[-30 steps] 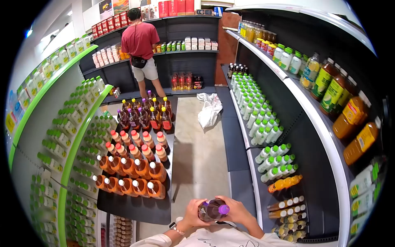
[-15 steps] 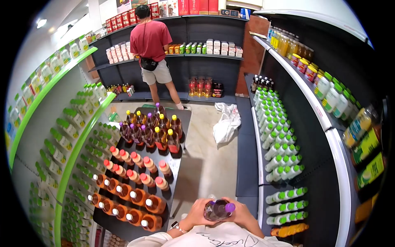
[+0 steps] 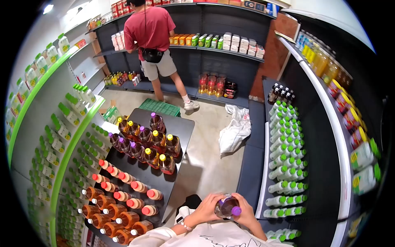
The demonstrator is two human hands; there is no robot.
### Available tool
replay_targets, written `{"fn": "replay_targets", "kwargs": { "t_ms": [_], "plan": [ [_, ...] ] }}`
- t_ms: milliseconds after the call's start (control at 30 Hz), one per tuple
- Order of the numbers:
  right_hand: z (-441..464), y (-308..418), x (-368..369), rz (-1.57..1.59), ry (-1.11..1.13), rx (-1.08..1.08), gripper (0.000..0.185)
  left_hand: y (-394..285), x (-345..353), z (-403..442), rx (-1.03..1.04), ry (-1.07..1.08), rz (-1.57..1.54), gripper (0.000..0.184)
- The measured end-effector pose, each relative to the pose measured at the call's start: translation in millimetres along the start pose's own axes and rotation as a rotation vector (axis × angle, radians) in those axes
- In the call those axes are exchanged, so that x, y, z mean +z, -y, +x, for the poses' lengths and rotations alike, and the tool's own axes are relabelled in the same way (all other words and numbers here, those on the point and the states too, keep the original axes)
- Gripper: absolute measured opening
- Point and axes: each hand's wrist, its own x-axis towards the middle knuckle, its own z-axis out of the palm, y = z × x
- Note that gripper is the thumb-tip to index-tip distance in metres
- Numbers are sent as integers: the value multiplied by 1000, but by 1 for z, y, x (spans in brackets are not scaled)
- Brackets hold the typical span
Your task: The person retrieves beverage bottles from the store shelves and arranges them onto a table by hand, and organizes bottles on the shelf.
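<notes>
A dark bottle with a purple cap (image 3: 226, 207) is held in front of my chest at the bottom of the view. My left hand (image 3: 209, 208) wraps round its left side, and a bracelet circles that wrist. On the bottle's other side, the fingers of my right hand (image 3: 246, 212) press against it near the cap. The bottle tilts with its cap toward the lower right. To the left, a dark table (image 3: 181, 127) bears rows of purple- and yellow-capped dark bottles (image 3: 158, 140), red-capped bottles (image 3: 140, 186) and white-capped orange bottles (image 3: 127, 219).
A person in a red shirt (image 3: 150, 24) stands at the back shelves. A green crate (image 3: 159, 108) sits behind the table, and a white bag (image 3: 234, 129) lies on the floor. Green-edged shelving (image 3: 78, 144) lines the left; white-edged shelves (image 3: 329, 119) with bottles line the right.
The view has moved forward, bringing the table, back shelves and person nearer. The green crate shows more fully. Both hands still hold the purple-capped bottle, now slightly farther right in view.
</notes>
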Motion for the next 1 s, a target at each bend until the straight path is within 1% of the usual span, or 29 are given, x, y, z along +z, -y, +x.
{"fn": "replay_targets", "kwargs": {
  "t_ms": [67, 167, 200, 300, 333, 467, 500, 567, 667, 767, 800, 833, 900, 933, 967, 1000],
  "plan": [
    [30, -11, 9, 1, 58, -15, 71, 23, -2, 4, -48, -34, 9, 88],
    [85, -24, 23, 7, 157, -25, 70, 59, -15, 17, -177, -57, 9, 86],
    [104, -30, 28, 24, 200, -23, 69, 74, -21, 23, -193, -73, 21, 84],
    [171, -36, 39, -16, 226, -65, 75, 120, -48, 52, -168, -113, 96, 83],
    [195, -36, 41, -12, 234, -87, 76, 134, -59, 63, -194, -102, 107, 83],
    [299, -30, 42, -77, 242, -227, 70, 160, -115, 119, -304, -181, 130, 85],
    [322, -29, 43, -85, 250, -260, 70, 167, -125, 130, -323, -200, 143, 82],
    [366, -25, 43, -46, 306, -263, 71, 184, -137, 150, -356, -320, 145, 85],
    [421, -28, 55, -71, 315, -348, 76, 205, -159, 174, -374, -385, 201, 86],
    [456, -33, 75, -59, 328, -388, 79, 211, -178, 184, -456, -405, 303, 84],
    [464, -39, 83, -38, 338, -400, 80, 208, -186, 188, -492, -401, 268, 79],
    [476, -43, 93, -14, 344, -417, 81, 210, -191, 191, -471, -465, 237, 69],
    [493, -48, 114, 37, 390, -398, 83, 223, -192, 192, -509, -486, 263, 58],
    [503, -52, 123, 56, 416, -393, 84, 234, -189, 191, -525, -538, 280, 50],
    [514, -54, 133, 52, 448, -412, 86, 241, -193, 193, -565, -550, 289, 49],
    [524, -56, 141, 36, 483, -420, 84, 246, -197, 194, -611, -561, 290, 48]
  ]
}}
